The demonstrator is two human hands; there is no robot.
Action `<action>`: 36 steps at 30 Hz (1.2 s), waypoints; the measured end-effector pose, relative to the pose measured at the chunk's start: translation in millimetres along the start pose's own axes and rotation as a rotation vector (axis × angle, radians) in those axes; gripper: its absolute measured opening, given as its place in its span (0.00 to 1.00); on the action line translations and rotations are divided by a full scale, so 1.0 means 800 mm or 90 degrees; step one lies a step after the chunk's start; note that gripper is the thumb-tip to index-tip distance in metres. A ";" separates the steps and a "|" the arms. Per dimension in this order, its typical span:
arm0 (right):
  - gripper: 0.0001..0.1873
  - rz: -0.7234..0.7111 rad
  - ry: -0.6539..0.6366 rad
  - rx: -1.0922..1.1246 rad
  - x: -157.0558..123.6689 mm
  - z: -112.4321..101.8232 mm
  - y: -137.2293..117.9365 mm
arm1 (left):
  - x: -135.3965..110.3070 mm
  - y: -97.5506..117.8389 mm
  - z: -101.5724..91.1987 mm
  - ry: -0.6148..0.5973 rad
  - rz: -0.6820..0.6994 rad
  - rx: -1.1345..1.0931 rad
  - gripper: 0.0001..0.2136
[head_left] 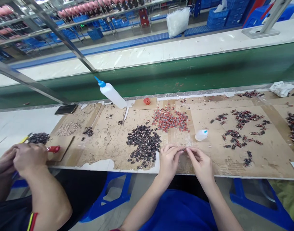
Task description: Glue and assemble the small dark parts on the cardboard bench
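Observation:
My left hand (169,159) and my right hand (201,163) meet at the near edge of the cardboard sheet (269,157). Their fingertips pinch together a tiny dark part (185,149) that is too small to name. Just left of my hands lies a heap of small dark parts (144,142). Beyond them is a pile of red and blue parts (169,120). A small tipped glue bottle with a blue tip (201,134) rests close to my right hand.
A larger white squeeze bottle (111,93) leans at the back, near a red cap (147,101). More dark parts (243,123) are scattered to the right. A co-worker's hands (23,158) work at the left by a red-handled tool (54,149). A green conveyor belt (185,72) runs behind.

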State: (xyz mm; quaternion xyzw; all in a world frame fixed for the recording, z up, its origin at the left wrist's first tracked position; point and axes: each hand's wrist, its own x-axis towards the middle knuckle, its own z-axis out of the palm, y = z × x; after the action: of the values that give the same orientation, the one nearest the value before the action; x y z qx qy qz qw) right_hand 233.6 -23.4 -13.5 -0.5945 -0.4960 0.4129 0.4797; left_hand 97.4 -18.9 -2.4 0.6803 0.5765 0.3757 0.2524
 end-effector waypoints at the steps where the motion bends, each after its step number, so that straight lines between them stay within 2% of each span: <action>1: 0.21 0.012 -0.005 0.012 0.000 0.001 0.001 | 0.000 0.000 -0.001 0.002 0.003 -0.011 0.08; 7: 0.21 0.046 -0.019 0.113 -0.002 0.006 -0.003 | 0.003 0.002 -0.003 0.011 0.002 -0.108 0.08; 12: 0.19 0.042 0.062 0.149 -0.005 0.008 -0.011 | 0.008 0.009 -0.002 -0.021 -0.053 -0.229 0.06; 17: 0.18 0.018 0.130 0.122 -0.007 0.009 -0.012 | 0.010 0.016 -0.005 -0.050 -0.101 -0.262 0.05; 20: 0.16 0.002 0.101 0.104 -0.005 0.003 -0.012 | 0.011 0.020 -0.010 -0.055 -0.112 -0.258 0.05; 27: 0.10 -0.077 -0.093 0.047 0.006 -0.028 -0.022 | 0.010 0.026 -0.017 -0.088 -0.121 -0.255 0.05; 29: 0.12 -0.059 -0.098 0.051 0.007 -0.029 -0.025 | 0.008 0.026 -0.018 -0.095 -0.125 -0.242 0.05; 33: 0.17 -0.007 -0.054 0.093 0.004 -0.024 -0.021 | 0.005 0.026 -0.017 -0.103 -0.132 -0.207 0.05; 36: 0.17 -0.006 -0.026 0.116 0.002 -0.022 -0.016 | 0.002 0.028 -0.014 -0.096 -0.127 -0.205 0.05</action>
State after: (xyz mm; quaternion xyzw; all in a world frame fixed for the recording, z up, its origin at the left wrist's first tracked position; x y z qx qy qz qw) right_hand 248.0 -24.3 2.8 -0.5373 -0.4693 0.4660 0.5233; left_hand 101.6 -22.8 22.0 0.5970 0.5529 0.3839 0.4365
